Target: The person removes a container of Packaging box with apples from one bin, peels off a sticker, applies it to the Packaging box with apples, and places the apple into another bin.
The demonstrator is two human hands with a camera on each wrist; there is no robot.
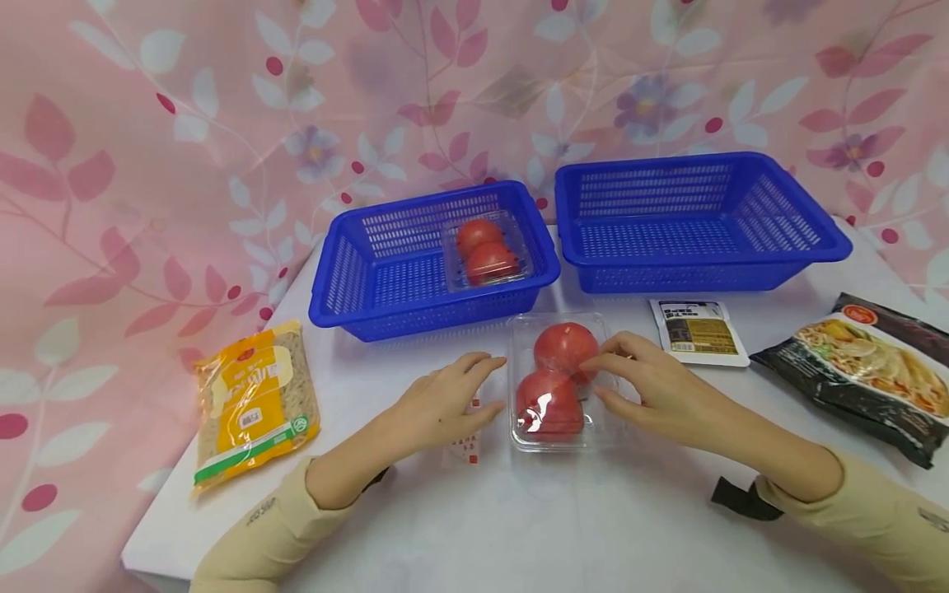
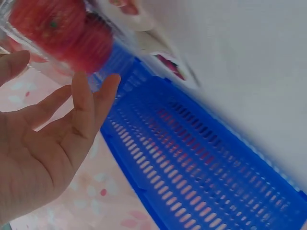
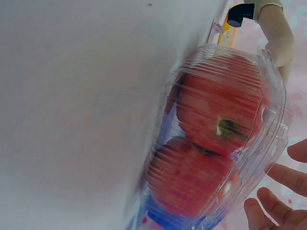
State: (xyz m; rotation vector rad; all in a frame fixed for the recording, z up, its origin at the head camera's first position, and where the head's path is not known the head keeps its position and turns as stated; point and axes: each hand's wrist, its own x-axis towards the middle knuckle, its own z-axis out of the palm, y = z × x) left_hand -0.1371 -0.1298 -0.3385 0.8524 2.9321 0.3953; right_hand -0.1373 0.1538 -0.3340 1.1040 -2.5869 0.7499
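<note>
A clear plastic box [image 1: 521, 329] lies on the table between the two hands, with two red tomatoes [image 1: 550, 402] inside. To its left is my left hand [image 1: 443, 405], thumb and fingers spread and a small gap from the box. On the opposite side, the right hand [image 1: 656, 389] has its fingertips at the box's edge; in the right wrist view its loosely bent fingers [image 3: 288, 179] lie beside the plastic rim [image 3: 278, 139], and whether they touch it I cannot tell. The left wrist view shows the left palm [image 2: 38, 153] with nothing in it.
Behind stand two blue baskets; the left basket [image 1: 344, 272] holds another box of tomatoes [image 1: 489, 255], beside the right basket [image 1: 689, 276]. An orange grain bag [image 1: 255, 403] lies left. A white pouch [image 1: 700, 333] and black noodle package [image 1: 863, 371] lie right. Printed paper [image 1: 463, 451] lies by the left hand.
</note>
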